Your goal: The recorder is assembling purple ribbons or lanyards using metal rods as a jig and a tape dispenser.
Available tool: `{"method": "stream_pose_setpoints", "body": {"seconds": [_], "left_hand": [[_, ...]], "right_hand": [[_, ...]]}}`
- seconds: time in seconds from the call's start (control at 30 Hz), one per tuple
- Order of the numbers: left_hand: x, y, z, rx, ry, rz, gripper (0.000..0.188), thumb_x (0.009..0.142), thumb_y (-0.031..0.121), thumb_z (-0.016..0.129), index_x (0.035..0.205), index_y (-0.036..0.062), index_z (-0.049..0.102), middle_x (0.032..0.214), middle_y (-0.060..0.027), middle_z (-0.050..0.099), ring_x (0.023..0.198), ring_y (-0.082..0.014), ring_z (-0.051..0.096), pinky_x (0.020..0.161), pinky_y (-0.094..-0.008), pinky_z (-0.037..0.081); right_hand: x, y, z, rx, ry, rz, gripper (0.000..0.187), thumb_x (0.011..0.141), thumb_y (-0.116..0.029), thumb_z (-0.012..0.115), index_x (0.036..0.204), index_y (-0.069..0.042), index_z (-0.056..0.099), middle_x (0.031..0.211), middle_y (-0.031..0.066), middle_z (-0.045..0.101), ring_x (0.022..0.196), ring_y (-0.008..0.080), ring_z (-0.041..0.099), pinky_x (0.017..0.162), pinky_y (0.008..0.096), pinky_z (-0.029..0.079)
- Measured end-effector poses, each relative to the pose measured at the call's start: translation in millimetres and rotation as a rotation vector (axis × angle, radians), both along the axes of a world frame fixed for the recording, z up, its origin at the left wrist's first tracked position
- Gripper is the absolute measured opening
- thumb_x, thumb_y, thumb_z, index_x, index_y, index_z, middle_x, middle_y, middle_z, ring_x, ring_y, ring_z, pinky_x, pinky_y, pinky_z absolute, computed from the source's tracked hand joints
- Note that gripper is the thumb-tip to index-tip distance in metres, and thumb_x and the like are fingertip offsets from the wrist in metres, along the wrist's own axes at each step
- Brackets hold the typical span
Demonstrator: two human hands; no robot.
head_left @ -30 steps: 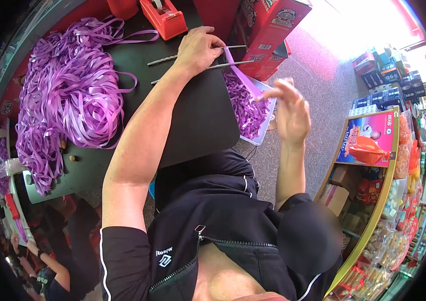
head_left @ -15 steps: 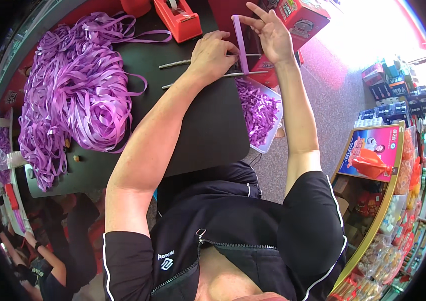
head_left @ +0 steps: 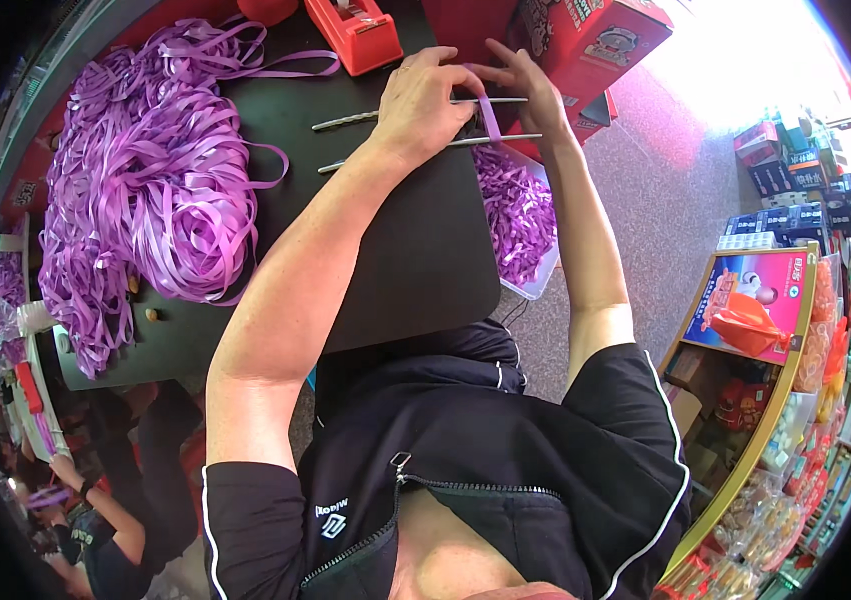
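Note:
Two thin metal rods (head_left: 347,119) lie nearly parallel, sticking out past the right edge of the dark table. A strip of purple ribbon (head_left: 491,122) crosses both rods near their right ends. My left hand (head_left: 423,105) is closed, with its fingertips at the ribbon's upper end. From the right, my right hand (head_left: 535,95) reaches over the rods' tips, its index finger meeting the ribbon beside the left fingertips. Its thumb side is partly hidden. Below the rods' ends, a white bin (head_left: 542,277) holds many short purple ribbon pieces (head_left: 515,215).
A large heap of purple ribbon (head_left: 160,180) covers the left of the table (head_left: 415,260). A red tape dispenser (head_left: 353,35) stands at the back, and red boxes (head_left: 600,45) beyond my right hand. At lower left, a person (head_left: 110,520) works at another table.
My right hand has come down and closer to my left hand, bringing the ribbon's upper end with it. My left hand has risen slightly. The rods have shifted a little.

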State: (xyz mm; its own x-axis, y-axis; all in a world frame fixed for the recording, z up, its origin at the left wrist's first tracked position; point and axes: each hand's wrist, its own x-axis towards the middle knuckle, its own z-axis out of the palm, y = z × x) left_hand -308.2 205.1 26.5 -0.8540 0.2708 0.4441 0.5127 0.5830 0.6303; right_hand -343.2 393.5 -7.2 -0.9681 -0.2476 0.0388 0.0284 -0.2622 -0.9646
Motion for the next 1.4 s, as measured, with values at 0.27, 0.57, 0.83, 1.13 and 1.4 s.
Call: {"method": "stream_pose_setpoints", "body": {"seconds": [0.27, 0.57, 0.83, 1.13, 1.4], "left_hand": [[0.5, 0.4, 0.8, -0.128, 0.03, -0.041, 0.016, 0.076, 0.02, 0.067, 0.091, 0.014, 0.072, 0.132, -0.0113, 0.051, 0.122, -0.0311, 0.046, 0.103, -0.041, 0.035], [0.2, -2.2, 0.2, -0.139, 0.031, -0.042, 0.016, 0.076, 0.021, 0.067, 0.089, 0.0143, 0.073, 0.129, -0.0101, 0.055, 0.121, -0.0291, 0.049, 0.102, -0.041, 0.036], [-0.3, -3.9, 8.0, -0.149, -0.023, -0.06, 0.02, 0.075, 0.02, 0.067, 0.094, 0.0128, 0.072, 0.13, -0.0116, 0.053, 0.12, -0.0293, 0.049, 0.103, -0.0399, 0.036], [37.8, -19.7, 46.4, 0.264, -0.32, -0.021, 0.027, 0.086, 0.011, 0.057, 0.11, 0.0017, 0.064, 0.102, -0.0094, 0.066, 0.091, -0.0147, 0.061, 0.08, -0.0286, 0.048], [92.1, -8.7, 44.8, 0.88, -1.082, -0.187, 0.03, 0.093, 0.02, 0.057, 0.116, 0.0023, 0.05, 0.104, -0.0113, 0.058, 0.097, -0.0184, 0.059, 0.084, -0.0326, 0.051]], "right_hand": [[74.7, 10.6, -51.5, 0.319, 0.252, -0.198, 0.049, 0.1, -0.031, 0.033, 0.134, 0.003, 0.043, 0.102, 0.0108, 0.067, 0.099, 0.0172, 0.06, 0.096, 0.0318, 0.04], [146.0, -21.7, -16.0, 0.079, 0.3, -0.426, 0.033, 0.1, -0.019, 0.034, 0.119, 0.002, 0.052, 0.105, 0.0126, 0.064, 0.103, 0.0182, 0.058, 0.096, 0.0322, 0.041], [143.7, -27.9, 4.3, 0.397, 0.36, -0.49, 0.03, 0.098, -0.026, 0.041, 0.106, -0.006, 0.062, 0.099, 0.0087, 0.064, 0.095, 0.0202, 0.053, 0.089, 0.0351, 0.039], [155.4, -32.8, 14.8, 0.657, 0.351, -0.538, 0.031, 0.096, -0.03, 0.041, 0.109, -0.011, 0.062, 0.098, 0.006, 0.067, 0.095, 0.0253, 0.054, 0.09, 0.0387, 0.036], [150.0, -27.6, 20.5, 0.511, 0.352, -0.539, 0.033, 0.096, -0.029, 0.041, 0.103, -0.005, 0.063, 0.093, 0.0118, 0.067, 0.09, 0.0227, 0.062, 0.084, 0.0345, 0.045]]}}
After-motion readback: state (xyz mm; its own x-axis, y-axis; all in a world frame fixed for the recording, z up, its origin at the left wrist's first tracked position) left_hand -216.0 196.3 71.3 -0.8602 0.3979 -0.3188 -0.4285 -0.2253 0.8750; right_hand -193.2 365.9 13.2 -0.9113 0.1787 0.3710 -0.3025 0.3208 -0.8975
